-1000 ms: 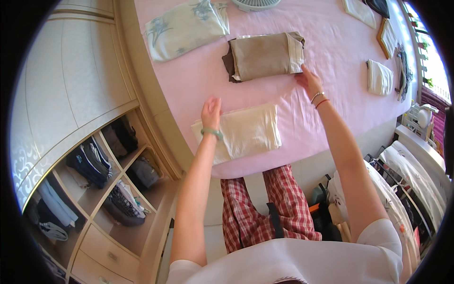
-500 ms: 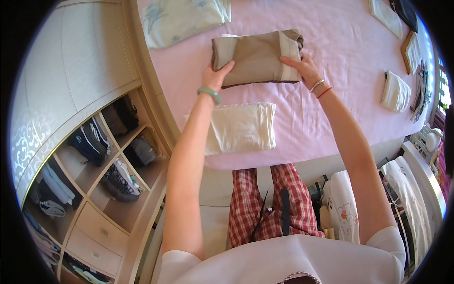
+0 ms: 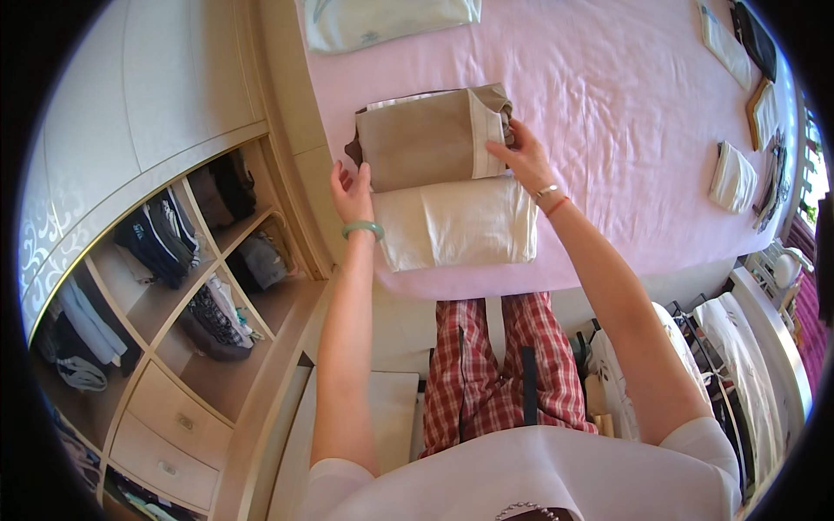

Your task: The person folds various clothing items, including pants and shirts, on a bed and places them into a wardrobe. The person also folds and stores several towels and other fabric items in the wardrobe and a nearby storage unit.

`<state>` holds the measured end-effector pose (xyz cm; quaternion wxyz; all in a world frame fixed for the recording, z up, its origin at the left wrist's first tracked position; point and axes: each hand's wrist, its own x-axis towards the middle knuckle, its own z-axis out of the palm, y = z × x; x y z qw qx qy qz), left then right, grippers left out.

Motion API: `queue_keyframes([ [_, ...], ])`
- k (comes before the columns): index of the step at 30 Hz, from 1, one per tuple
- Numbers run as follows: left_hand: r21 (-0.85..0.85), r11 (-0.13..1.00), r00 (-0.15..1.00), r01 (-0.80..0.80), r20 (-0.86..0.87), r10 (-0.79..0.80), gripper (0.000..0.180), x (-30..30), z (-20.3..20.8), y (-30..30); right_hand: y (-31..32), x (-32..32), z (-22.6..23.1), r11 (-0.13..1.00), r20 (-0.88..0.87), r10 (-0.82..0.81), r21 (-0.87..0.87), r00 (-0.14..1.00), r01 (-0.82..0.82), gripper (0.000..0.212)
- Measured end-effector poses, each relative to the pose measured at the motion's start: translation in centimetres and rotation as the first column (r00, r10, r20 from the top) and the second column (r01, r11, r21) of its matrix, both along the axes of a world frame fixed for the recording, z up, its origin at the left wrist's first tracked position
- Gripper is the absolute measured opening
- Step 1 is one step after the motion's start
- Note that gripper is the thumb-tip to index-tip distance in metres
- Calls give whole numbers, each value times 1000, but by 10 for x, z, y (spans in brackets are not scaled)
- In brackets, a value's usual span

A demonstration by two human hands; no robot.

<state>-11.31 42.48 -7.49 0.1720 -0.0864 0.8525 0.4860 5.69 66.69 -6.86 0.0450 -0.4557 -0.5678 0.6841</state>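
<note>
A folded brown garment (image 3: 415,141) with a paler strip near its right end lies on the pink-sheeted bed (image 3: 599,191). Its near edge meets or overlaps a folded cream cloth (image 3: 456,224). My right hand (image 3: 524,160) grips the garment's right end, thumb on top and fingers at the bunched edge. At the left end, my left hand (image 3: 352,193) is open, its fingers apart and raised beside the near corner. A dark brown bit of fabric sticks out at that end, and a white layer shows along the far edge.
A pale folded cloth (image 3: 395,22) lies at the bed's far left. Several folded garments, among them a white one (image 3: 732,178), line the right side. On my left stands a cabinet with clothes-filled cubbies (image 3: 161,239) and drawers (image 3: 178,425). Hanging clothes (image 3: 738,347) are at lower right.
The brown garment has come left and nearer, down against the cream cloth. My left hand has let go of its left end, while my right hand stays on the right end.
</note>
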Motion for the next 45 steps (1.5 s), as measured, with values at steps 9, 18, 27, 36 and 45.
queue_keyframes([
  [9, 73, 955, 623, 286, 744, -244, 57, 83, 16, -74, -61, 147, -10, 996, 271, 7, -84, 962, 17, 50],
  [18, 256, 828, 339, 499, 822, -458, 52, 66, 93, -107, -67, 118, 87, 888, 336, 277, -448, 900, -106, 45],
  [27, 454, 860, 595, 235, 632, -496, 40, -27, 165, -47, 8, 21, 165, 965, 209, 191, -218, 959, -145, 31],
  [36, 501, 794, 829, 343, 236, -507, 44, -116, 114, 74, 96, -88, 95, 978, 34, 74, 192, 997, -79, 39],
  [45, 413, 811, 868, 414, 88, -488, 48, -178, 93, 97, 119, -152, 93, 952, -31, 42, 304, 999, -31, 37],
])
